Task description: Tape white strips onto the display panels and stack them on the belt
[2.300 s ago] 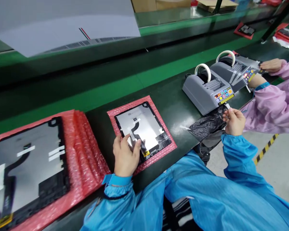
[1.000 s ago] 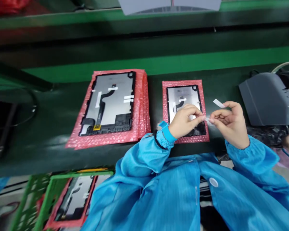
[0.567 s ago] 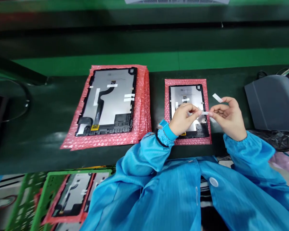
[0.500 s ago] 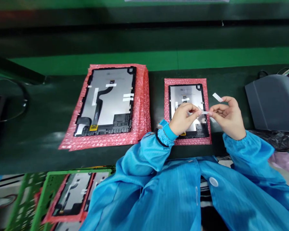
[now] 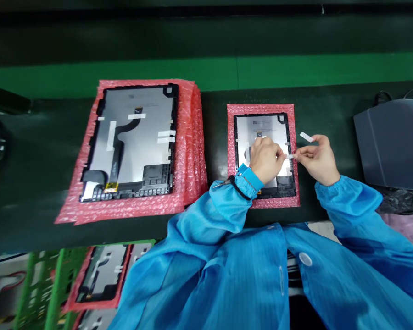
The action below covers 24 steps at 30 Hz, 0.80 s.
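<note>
Over the display panel on its pink bubble-wrap sheet, I see my left hand and right hand pinching a white tape strip between them; it looks thin, floppy and tacky, so it is best held by its ends. A second white strip seems to cling near my right forefinger, with both forearms bent inward from the near side

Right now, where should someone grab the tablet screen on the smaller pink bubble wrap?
Probably by its black frame along the far edge, coming from beyond it: the screen lies flat, and the left hand covers its near half.
</note>
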{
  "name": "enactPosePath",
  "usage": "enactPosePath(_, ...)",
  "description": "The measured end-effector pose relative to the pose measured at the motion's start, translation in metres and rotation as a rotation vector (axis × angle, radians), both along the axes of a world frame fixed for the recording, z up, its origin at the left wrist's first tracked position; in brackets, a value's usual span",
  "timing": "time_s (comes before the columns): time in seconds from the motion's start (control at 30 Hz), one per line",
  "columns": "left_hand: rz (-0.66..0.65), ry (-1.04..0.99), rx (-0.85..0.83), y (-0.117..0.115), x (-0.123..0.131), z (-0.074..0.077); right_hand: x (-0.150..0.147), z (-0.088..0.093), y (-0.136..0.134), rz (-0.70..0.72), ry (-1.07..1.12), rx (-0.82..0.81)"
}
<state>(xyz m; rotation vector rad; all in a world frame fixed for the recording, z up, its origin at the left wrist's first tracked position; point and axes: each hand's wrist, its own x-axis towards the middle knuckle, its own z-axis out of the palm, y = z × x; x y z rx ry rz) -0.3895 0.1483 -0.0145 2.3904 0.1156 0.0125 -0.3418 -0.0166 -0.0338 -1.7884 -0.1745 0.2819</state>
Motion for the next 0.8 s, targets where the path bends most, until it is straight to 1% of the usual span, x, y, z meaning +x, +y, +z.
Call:
enactPosePath(0.23, 0.001, 0.064, 0.04, -0.0011, -0.0022, 0.0036, -0.0046, 0.0012, 0.0034, -0.011, -0.027, -0.076)
enactPosePath(0.4, -0.007, 0.047, 0.041, -0.0015, -0.002, 0.0026, -0.0052, 0.0019, 0.0041, -0.009, -0.059, -0.115)
enactPosePath(0.53, -0.015, 0.07, 0.049, -0.0024, -0.002, 0.0029, -0.0047, 0.0017, 0.0039, -0.006, -0.071, -0.142)
enactPosePath(0.8, 0.005, 0.047, 0.047, -0.0048, -0.0009, 0.0015, -0.0051, 0.0049, 0.0082, 0.016, -0.094, -0.252)
